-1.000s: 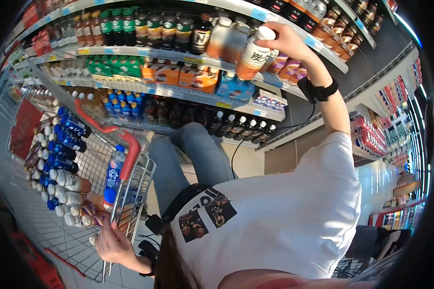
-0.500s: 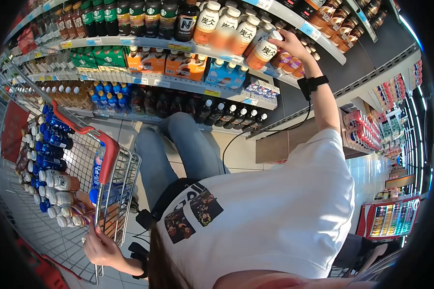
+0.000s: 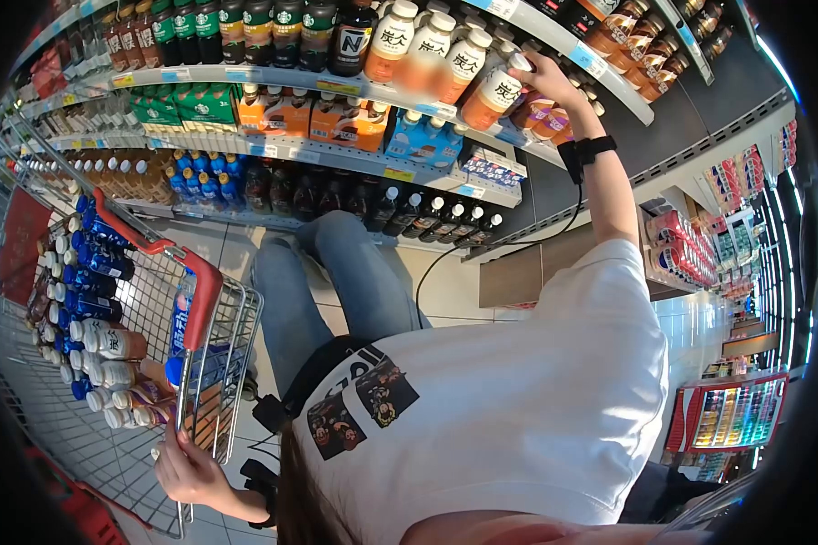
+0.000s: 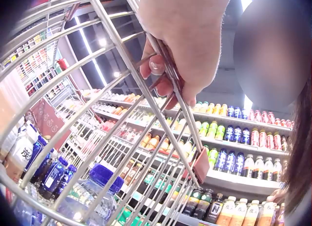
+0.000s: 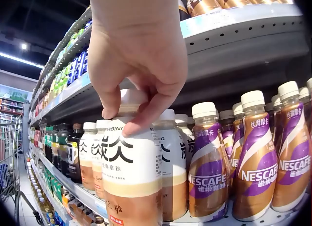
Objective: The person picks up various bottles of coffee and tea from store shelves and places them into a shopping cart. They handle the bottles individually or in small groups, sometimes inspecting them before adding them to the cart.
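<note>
1. L hand (image 3: 189,470) is grasping the silver metal-wire shopping cart w/ red plastic handle (image 3: 204,286); in L wrist view fingers curl round a side bar, some finger joints lost behind wires. Arm low, bent, black strap on wrist.
2. Plastic bottle w/ blue cap & blue label (image 3: 183,320) lies in cart, partly covered by handle & rim; label only partly readable.
3. Upright white-and-orange-brown bottles w/ white caps (image 3: 468,64) on shelf; a blurry patch smears the lower part of some.
4. White-capped plastic bottle w/ white top, bold black characters & tan-brown lower half (image 5: 134,160) is at shelf front, looks approx. upright in R wrist view. Base cut off there; can't tell if it touches shelf.
5. R hand (image 5: 139,55) is grasping that bottle by cap/neck, thumb & fingers pinching from above, cap partly hidden. Arm stretched out to shelf, back of hand to wrist cam; remaining fingers hard to see.
6. Brown bottles w/ purple NESCAFE labels & white caps (image 5: 256,160) stand nearby, far-R ones cut off by frame edge.
</note>
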A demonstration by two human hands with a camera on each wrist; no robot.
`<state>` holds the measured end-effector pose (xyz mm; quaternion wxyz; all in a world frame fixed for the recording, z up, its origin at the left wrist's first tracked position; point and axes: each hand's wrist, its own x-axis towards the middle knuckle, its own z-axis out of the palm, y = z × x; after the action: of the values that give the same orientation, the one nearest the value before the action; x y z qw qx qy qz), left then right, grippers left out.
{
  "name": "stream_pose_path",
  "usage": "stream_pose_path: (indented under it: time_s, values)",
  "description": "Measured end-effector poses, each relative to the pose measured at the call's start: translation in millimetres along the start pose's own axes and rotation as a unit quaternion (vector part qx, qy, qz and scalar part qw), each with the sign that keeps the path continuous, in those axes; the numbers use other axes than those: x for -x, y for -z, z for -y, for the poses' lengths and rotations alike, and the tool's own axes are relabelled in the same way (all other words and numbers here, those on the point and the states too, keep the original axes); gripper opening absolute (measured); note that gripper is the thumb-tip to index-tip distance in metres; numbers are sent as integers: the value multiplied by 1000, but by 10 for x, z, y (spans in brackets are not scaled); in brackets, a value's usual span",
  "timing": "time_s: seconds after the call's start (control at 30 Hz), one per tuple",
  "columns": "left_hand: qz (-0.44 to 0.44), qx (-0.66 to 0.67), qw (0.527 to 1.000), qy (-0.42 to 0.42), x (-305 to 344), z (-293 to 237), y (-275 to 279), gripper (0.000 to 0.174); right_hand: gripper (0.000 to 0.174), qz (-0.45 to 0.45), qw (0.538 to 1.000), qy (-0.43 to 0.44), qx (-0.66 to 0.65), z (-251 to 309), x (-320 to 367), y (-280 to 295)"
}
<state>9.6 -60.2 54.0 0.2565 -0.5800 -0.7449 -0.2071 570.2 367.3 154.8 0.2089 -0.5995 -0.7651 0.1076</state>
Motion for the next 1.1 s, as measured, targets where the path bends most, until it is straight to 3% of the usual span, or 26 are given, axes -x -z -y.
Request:
stream_pose_path:
  time_s: [0.33,0.53,0.63,0.73,0.87,1.03,1.1]
  values:
    - [5,-2,1000,6,-22,-24,28,16,63,7,999,-39,4,-74,-199,-14]
    - [21,-8,1000,19,7,-11,35,17,61,41,998,-40,6,-191,-376,0]
    - [41,-15,999,28,47,34,32,18,64,4,999,-10,45,-272,-417,-20]
    - [40,-17,999,28,47,26,30,18,69,60,997,-47,7,-145,-383,36]
    - [36,-16,999,25,53,33,18,17,70,51,997,-66,8,-36,-340,36]
    - [40,-8,999,30,43,17,33,17,70,24,998,-52,-10,-355,-504,-63]
    - [47,-8,998,34,51,28,36,17,69,52,997,-56,-21,-400,-545,-66]
